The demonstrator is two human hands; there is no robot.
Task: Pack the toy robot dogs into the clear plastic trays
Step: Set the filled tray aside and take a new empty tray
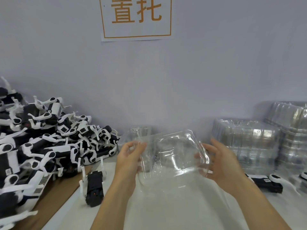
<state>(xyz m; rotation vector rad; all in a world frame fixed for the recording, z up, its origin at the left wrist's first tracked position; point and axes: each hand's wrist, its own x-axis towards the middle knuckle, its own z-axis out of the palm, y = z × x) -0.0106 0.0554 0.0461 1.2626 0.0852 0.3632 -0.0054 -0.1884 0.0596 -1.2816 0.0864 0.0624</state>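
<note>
A wall sign (136, 18) at twelve o'clock reads, perhaps, 置托, while the left hand (128, 156) and right hand (219, 161) grip a clear, glossy plastic tray (174, 151).

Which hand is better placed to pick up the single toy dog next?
Left. The left hand is nearer the single toy dog at lower left; the right hand can keep the clear tray.

plain grey wall (199, 72) w/ white paper sign (136, 19), orange characters; white table (174, 205) below.
</note>
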